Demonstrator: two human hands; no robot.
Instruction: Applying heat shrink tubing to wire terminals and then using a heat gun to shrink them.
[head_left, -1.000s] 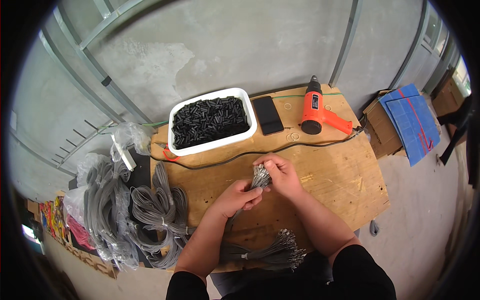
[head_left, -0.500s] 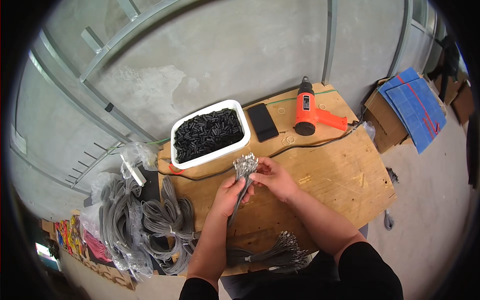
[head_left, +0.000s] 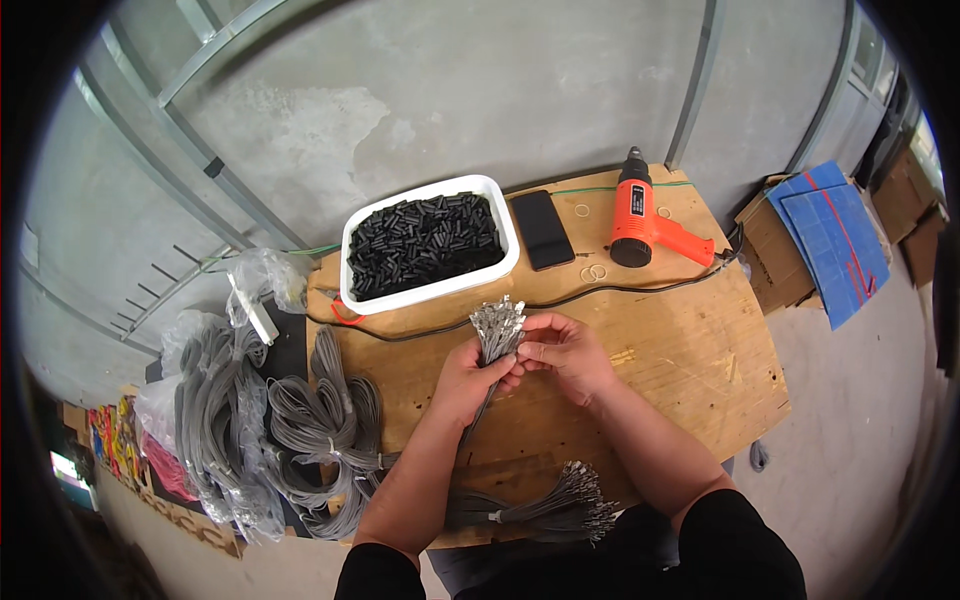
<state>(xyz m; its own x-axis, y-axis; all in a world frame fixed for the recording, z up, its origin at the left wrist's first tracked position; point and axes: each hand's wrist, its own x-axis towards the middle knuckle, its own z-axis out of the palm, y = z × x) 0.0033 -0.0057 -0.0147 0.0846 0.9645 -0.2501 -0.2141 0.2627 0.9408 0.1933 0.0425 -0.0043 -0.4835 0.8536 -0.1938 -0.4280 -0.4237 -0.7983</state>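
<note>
My left hand (head_left: 470,385) is closed around a bundle of thin grey cables (head_left: 497,335), its silvery bare ends fanning upward above the fist. The cable tails run down beneath my left wrist. At the bundle's right side, my right hand (head_left: 568,360) is closed, thumb and fingers pinching at the cables just under their metal tips. Whether it grips one strand or several is too small to tell. Near the table's front edge lies a second tied bundle of grey cables (head_left: 540,505), its tips pointing right.
Behind my hands stands a white tub (head_left: 510,250) of short black tubes (head_left: 425,245). Beside it lie a black phone (head_left: 543,230), rubber bands (head_left: 594,273) and an orange heat gun (head_left: 633,215) with its black cord (head_left: 640,288). Coiled grey cables (head_left: 325,415) fill the left side.
My view has shifted slightly. Both hands stay at the bundle; the right fingers have changed position a little against its side, and the metal tips are spread somewhat wider.
</note>
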